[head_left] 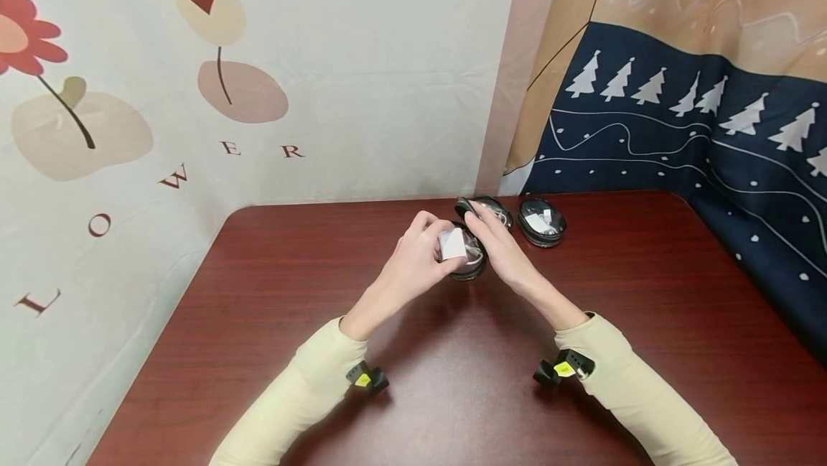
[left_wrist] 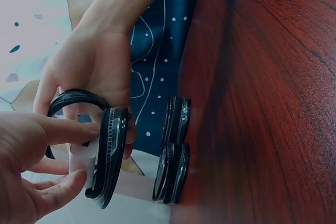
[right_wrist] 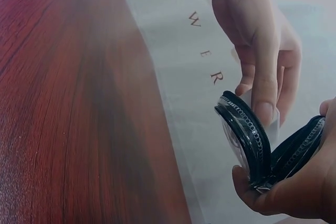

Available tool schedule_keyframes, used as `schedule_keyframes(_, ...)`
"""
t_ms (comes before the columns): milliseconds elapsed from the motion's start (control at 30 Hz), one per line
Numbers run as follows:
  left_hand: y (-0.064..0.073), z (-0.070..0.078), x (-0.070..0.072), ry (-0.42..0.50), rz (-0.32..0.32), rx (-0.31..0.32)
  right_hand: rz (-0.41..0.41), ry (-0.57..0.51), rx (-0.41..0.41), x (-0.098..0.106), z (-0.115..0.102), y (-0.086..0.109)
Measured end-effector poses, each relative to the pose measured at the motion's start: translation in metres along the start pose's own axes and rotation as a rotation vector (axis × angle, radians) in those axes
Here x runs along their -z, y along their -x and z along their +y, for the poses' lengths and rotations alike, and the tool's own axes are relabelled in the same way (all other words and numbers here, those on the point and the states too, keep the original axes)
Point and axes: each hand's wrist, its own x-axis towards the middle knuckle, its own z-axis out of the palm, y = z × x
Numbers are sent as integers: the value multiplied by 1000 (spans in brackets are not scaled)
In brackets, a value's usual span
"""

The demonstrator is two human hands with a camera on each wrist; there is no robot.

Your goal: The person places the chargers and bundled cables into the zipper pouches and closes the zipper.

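Note:
A round black-rimmed zip case with clear sides is unzipped, its lid swung up, raised above the table between both hands. My left hand pinches a small white block between thumb and fingers at the case's mouth. In the left wrist view the white block sits partly inside the rim. My right hand grips the case around its hinge side and keeps the lid apart; the right wrist view shows its thumb under the body. Something white and cord-like shows through the clear side.
Two more round zip cases stand at the table's back edge: one at the right with white contents, another partly behind my right hand. The reddish-brown table meets a printed cloth wall behind.

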Motion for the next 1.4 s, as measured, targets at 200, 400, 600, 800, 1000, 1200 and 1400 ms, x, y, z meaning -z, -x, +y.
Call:
schedule_keyframes(200,-1,1,-4,-19,-13,4,14,-14,-18,-2,-1,0)
schedule_keyframes(400,-2,0,-6,-52,-4,-9,36,-4,-64,-3,-2,1)
schedule_keyframes(600,-1,-2,-8,-54,43,-31,42,-35,-104,-1,-3,2)
schedule_keyframes(800,0,-2,-9,-70,81,8,38,-90,-99,-1,-3,3)
schedule_keyframes(1000,1,-2,-9,-36,-10,246,47,-94,-75,-1,-3,3)
schedule_keyframes(1200,1,-9,-10,131,-114,359,75,-54,-92,1,-1,3)
schedule_keyframes(1400,0,-15,-7,286,-157,424,69,-41,-99,4,2,2)
